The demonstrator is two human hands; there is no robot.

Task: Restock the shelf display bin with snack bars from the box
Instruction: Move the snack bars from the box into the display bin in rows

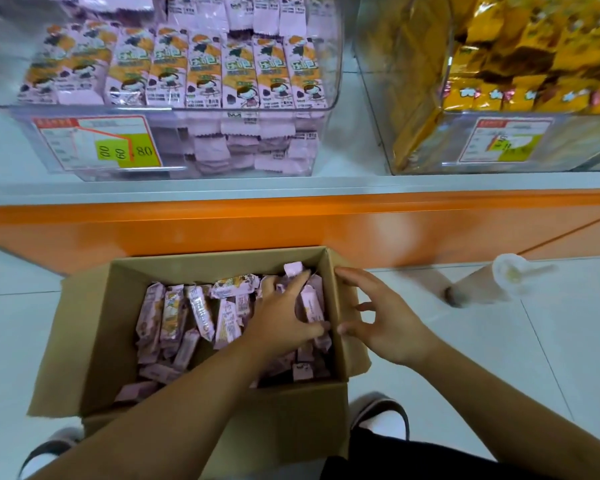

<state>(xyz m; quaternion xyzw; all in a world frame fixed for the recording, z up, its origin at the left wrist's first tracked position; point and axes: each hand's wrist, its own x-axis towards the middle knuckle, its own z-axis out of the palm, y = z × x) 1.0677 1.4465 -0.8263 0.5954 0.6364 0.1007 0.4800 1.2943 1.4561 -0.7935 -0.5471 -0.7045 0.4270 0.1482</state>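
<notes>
The bars (174, 317) lie loose in the box (94, 306) at 6 o'clock, most running 12 to 6. The left hand (281, 313) grasps several; the right hand (385, 320) hovers released at the box's 3 o'clock wall. The bin (329, 81) sits at 12, above. Its tag (97, 142) reads "80", "60".

- The far end of the display bin (329, 109) is cut off by the top edge.
- The price label (97, 143) print is blurred.
- Snack bars (174, 317) under the left hand (284, 320) are hidden.

Box (94, 341) of snack bars (174, 317) on floor — before shelf (291, 183), below display bin (329, 109)
</notes>
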